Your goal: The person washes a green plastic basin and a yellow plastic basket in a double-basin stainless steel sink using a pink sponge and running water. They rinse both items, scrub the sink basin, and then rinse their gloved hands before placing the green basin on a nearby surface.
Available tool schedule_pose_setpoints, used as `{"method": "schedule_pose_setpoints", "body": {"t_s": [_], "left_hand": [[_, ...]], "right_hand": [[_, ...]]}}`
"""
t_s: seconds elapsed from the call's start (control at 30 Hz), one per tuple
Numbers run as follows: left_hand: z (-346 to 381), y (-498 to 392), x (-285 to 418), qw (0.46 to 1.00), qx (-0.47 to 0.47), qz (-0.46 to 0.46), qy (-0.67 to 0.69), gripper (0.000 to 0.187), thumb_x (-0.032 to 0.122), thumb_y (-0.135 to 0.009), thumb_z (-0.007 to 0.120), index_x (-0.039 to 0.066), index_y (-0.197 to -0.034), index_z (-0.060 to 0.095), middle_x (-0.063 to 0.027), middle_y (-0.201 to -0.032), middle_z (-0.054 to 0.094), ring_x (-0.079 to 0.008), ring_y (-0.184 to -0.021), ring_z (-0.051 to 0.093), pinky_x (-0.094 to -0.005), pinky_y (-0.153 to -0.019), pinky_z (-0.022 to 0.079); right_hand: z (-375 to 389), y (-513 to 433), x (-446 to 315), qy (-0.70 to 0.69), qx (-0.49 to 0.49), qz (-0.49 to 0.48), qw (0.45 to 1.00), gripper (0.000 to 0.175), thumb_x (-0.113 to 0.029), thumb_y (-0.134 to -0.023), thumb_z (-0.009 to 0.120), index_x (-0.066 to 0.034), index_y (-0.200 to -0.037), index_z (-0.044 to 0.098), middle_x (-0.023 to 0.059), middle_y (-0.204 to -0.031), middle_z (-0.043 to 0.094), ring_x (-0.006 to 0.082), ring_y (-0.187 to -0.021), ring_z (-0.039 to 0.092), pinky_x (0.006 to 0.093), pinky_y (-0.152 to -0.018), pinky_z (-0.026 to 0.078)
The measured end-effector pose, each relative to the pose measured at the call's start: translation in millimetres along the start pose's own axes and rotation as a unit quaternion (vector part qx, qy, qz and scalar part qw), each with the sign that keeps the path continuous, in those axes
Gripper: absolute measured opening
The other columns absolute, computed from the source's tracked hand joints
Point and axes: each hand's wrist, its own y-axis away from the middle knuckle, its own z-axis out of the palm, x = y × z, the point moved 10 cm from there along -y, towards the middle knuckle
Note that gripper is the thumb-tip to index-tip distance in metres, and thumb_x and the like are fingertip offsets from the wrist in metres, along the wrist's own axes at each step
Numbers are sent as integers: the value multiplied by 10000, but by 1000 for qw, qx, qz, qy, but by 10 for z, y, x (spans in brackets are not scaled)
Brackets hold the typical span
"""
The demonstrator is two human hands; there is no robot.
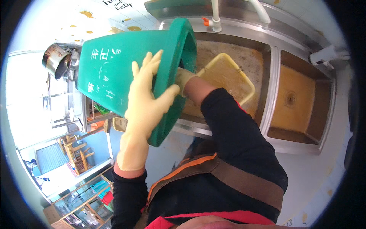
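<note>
A large green plastic bin point(125, 63) lies tipped on its side over the left part of a steel sink, its mouth facing right. White handwriting marks its wall. My left hand point(148, 97), in a cream rubber glove, grips the bin's thick rim, thumb at the mouth side and fingers spread over the outer wall. My right hand point(184, 80), gloved too, reaches into the bin's mouth; its fingers are hidden inside, so what it holds cannot be told. Below and right of the mouth, a yellow plastic basket point(250, 83) sits in the wet, brownish sink basin point(257, 57).
A second basin point(297, 97) with a drain adjoins on the right. A white tap point(216, 24) with an orange handle and a white spout point(261, 14) stand at the back edge. Metal pots point(55, 61) stand beyond the bin's base. Shelving point(85, 206) is at lower left.
</note>
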Motion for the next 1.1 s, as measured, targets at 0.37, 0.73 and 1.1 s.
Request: {"method": "schedule_pose_setpoints", "body": {"t_s": [0.37,0.73,1.1], "left_hand": [[-82,9,-201,995,-15,-72,61,702,22,-762,772,-14,-1444,609,-297,-1665,439,-406,-1640,239,-458,-1336,113],[-54,97,-189,994,28,-90,47,799,42,-819,807,-2,-1568,530,-229,-1583,559,-339,-1629,294,-380,-1258,294],[-9,119,-152,989,28,-87,113,744,168,-852,803,57,-1548,564,-247,-1670,457,-476,-1645,167,-478,-1313,223]], "right_hand": [[873,-350,-166,23,-71,-2,997,742,-467,-964,693,-204,-1620,465,111,-1713,396,348,-1607,300,644,-1295,179],[-37,718,-520,54,-86,-325,940,667,-422,-973,687,-220,-1586,521,88,-1712,401,338,-1602,311,645,-1294,180],[-57,3131,1529,150,-320,-55,934,502,-279,-1002,658,-269,-1504,638,59,-1735,382,340,-1612,301,695,-1258,229]]}}
